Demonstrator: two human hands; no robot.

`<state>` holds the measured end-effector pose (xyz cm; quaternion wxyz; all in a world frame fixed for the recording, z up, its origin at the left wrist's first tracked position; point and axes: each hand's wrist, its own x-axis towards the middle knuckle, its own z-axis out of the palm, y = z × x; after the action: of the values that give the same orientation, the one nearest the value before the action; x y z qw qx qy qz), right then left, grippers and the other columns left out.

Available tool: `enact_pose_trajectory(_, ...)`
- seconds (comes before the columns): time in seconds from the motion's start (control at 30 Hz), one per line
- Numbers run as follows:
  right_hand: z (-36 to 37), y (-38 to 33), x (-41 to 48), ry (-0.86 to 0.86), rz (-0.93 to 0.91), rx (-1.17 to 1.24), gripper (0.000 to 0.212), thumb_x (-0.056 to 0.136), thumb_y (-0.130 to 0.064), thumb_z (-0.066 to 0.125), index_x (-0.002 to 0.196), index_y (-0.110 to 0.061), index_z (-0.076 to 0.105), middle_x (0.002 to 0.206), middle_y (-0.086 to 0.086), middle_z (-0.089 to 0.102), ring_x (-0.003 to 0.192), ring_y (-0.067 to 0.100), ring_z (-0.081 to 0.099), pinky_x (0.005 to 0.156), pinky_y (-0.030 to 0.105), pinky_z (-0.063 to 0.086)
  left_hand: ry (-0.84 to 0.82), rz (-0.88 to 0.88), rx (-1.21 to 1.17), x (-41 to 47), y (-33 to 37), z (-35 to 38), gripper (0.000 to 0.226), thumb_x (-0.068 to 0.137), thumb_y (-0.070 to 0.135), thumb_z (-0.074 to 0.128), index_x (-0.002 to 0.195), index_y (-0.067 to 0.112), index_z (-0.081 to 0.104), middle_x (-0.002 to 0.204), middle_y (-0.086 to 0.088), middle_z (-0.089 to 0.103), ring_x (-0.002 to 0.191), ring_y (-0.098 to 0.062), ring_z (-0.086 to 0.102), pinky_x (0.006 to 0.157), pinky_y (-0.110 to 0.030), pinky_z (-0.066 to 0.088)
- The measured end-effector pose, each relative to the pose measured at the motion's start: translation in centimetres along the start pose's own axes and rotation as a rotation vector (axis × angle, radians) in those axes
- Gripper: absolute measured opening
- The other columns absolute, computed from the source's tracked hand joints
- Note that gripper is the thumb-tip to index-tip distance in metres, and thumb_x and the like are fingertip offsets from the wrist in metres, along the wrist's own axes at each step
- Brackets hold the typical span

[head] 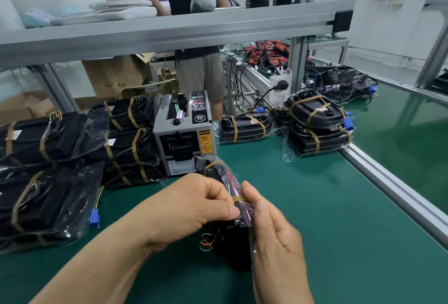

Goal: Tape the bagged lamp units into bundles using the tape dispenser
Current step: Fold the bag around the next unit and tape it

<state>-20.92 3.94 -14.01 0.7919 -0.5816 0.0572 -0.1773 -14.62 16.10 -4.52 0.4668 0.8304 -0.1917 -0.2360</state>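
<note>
Far left of the grip there's a stack of finished bundles (60,158), bagged and strapped with brown tape. My guess is they're parked there to keep done work out of the way. The tape dispenser (184,134) sits just beyond the grip and a bit left, outlet facing the person, so a fresh strip is probably a short reach away.

Then the grip itself. The left hand (194,204) has its fingers curled, pinching the bagged lamp unit (228,233) right by the tape strip (238,198). The unit is held up on edge just above the green mat (339,231), I'd say so the strip can wrap round it. The right hand (274,231) lies flat against the unit's right side, fingers straight, thumb pressing on the strip. That looks like smoothing it down. Another band already sits on the unit's far end.

Well right of the grip are more taped bundles (317,124).
</note>
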Motion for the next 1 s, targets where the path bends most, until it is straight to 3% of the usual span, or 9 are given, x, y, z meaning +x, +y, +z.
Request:
enact_pose_trajectory(0.13,-0.01,0.13,0.05,-0.014,-0.009,-0.019,0.029,0.092,-0.051,0.055,0.113,-0.044,0.072,0.124,-0.007,0.071,0.123,0.013,0.061,0.111,0.046,0.041,0.016,-0.004,-0.028,0.09,-0.15,0.13,0.019,0.083,0.017,0.073,0.065,0.02,0.068,0.063,0.006,0.06,0.06,-0.005,0.051,0.058,-0.012,0.04)
enact_pose_trajectory(0.67,-0.17,0.75,0.14,-0.037,-0.053,-0.056,0.032,0.089,-0.048,0.05,0.114,-0.049,0.07,0.126,-0.01,0.069,0.127,0.012,0.059,0.112,0.046,0.041,-0.003,-0.004,-0.01,0.14,0.05,-0.08,0.023,0.085,0.014,0.074,0.064,0.021,0.069,0.064,0.007,0.064,0.06,-0.003,0.055,0.059,-0.01,0.042)
enact_pose_trajectory(0.83,-0.18,0.53,0.09,-0.034,-0.057,-0.067,0.032,0.089,-0.048,0.049,0.114,-0.05,0.07,0.125,-0.012,0.069,0.126,0.01,0.059,0.112,0.045,0.041,-0.018,-0.039,-0.115,0.03,0.0,-0.34,0.024,0.084,0.014,0.073,0.062,0.02,0.066,0.056,0.001,0.045,0.051,-0.011,0.032,0.056,-0.025,0.019)
enact_pose_trajectory(0.93,-0.12,0.46,0.06,-0.03,-0.056,-0.074,0.032,0.089,-0.049,0.049,0.113,-0.05,0.07,0.124,-0.013,0.07,0.125,0.009,0.059,0.111,0.044,0.042,-0.043,-0.017,-0.096,0.09,-0.06,-0.38,0.023,0.086,0.009,0.07,0.065,0.017,0.066,0.052,0.01,0.052,0.046,-0.001,0.042,0.048,-0.01,0.033)
enact_pose_trajectory(1.0,-0.07,0.4,0.02,-0.027,-0.056,-0.062,0.032,0.089,-0.048,0.049,0.112,-0.05,0.07,0.125,-0.012,0.07,0.125,0.009,0.059,0.112,0.044,0.041,-0.045,-0.012,-0.088,0.12,-0.02,-0.33,0.019,0.085,0.009,0.07,0.067,0.015,0.067,0.054,0.01,0.056,0.047,0.001,0.046,0.049,-0.008,0.036)
